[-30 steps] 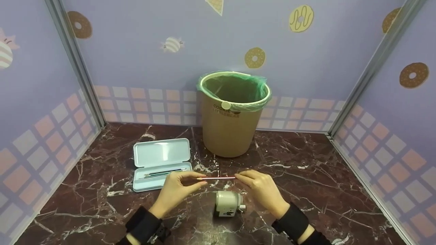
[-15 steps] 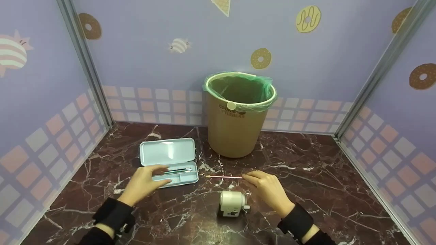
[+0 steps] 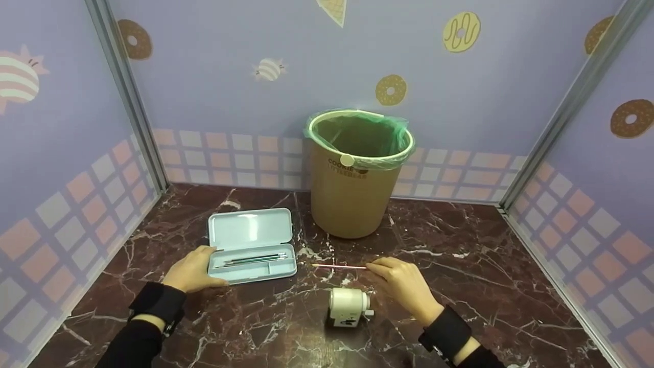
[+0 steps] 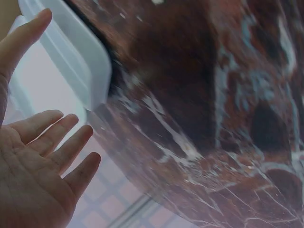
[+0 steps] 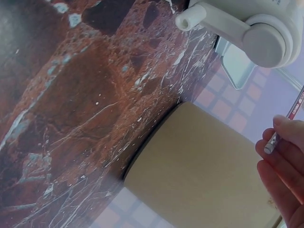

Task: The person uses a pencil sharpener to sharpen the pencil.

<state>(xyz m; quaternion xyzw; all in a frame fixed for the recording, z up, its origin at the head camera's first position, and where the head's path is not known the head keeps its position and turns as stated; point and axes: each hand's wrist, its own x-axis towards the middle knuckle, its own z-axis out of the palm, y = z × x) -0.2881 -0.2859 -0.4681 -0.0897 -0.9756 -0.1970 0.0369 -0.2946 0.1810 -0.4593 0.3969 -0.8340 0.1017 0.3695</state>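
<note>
My right hand (image 3: 402, 286) pinches a pinkish-red pencil (image 3: 340, 266) near its right end, between thumb and fingers. The pencil lies level, its pale tip to the left; the right wrist view shows its blunt end (image 5: 270, 147) at the fingertips. My left hand (image 3: 191, 271) is at the left end of an open light-blue pencil case (image 3: 250, 228), thumb by the front edge and fingers by the hinge side. In the left wrist view, its fingers (image 4: 71, 147) are spread and fairly straight. Several dark pencils (image 3: 255, 259) lie in the case. A cream crank pencil sharpener (image 3: 347, 306) stands nearer me.
A tan bin (image 3: 352, 199) with a green liner stands behind the sharpener, against the patterned back wall (image 3: 230, 92). Side walls bound the dark red marbled table (image 3: 449, 266). The sharpener's crank handle (image 5: 190, 19) sticks out on its right side.
My left hand has let go of the pencil and moved left to the pencil case's left end. My right hand keeps the pencil nearly in place.
</note>
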